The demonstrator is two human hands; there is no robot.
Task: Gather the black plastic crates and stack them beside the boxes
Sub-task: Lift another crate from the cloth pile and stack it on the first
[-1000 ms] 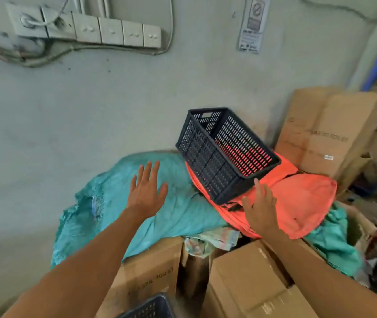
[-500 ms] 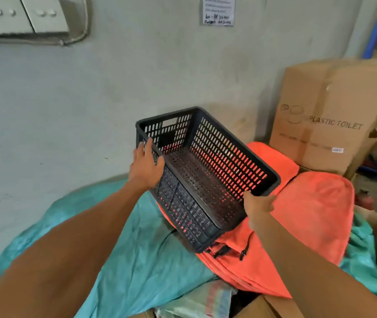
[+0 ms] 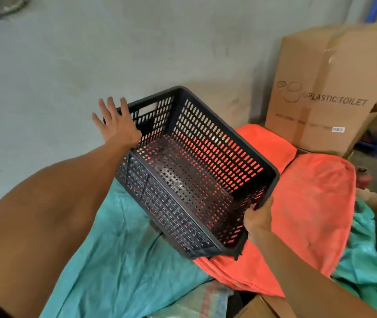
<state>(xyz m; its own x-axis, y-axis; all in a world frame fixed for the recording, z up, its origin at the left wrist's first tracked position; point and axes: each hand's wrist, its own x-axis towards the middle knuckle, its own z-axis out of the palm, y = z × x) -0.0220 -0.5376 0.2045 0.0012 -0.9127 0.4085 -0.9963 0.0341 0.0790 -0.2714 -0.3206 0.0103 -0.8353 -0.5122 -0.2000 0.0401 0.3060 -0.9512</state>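
The step in hand is the gathering: one black perforated plastic crate [image 3: 192,171] is lifted off the pile, tilted, its open side turned toward the camera. It hangs above the orange cloth bundle [image 3: 309,203] and the teal woven sheet [image 3: 118,260], near the tall brown cardboard box printed "PLASTIC TOILET" [image 3: 320,92].

The right hand [image 3: 257,220] is clenched on the near short rim of the crate and seems to carry its weight alone. The left hand [image 3: 116,125] is spread flat with fingers apart at the far corner — it touches or almost touches the rim, but it does not grasp.

Next, I think, the left hand must close on the rim, so the crate can be levelled and carried to a place beside the boxes.
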